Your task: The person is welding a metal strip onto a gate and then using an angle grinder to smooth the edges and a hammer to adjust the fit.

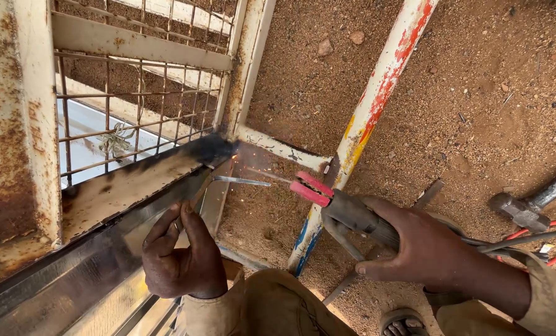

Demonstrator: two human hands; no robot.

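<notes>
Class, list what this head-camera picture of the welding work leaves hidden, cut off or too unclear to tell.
- Right hand: covers most of the electrode holder's handle.
- Welding rod: its tip is lost in sparks and smoke at the joint.
- Left hand: its palm side faces away, so its grip on the metal bar is unclear.
- Hammer: handle cut off by the right edge.
- Sandalled foot: cut off by the bottom edge.

Head camera, single view, looking steeply down.
Close above the person's hands; rusted metal frame (122,186) fills the left, sandy ground (477,93) the right and far; knee and sandal at near edge.
</notes>
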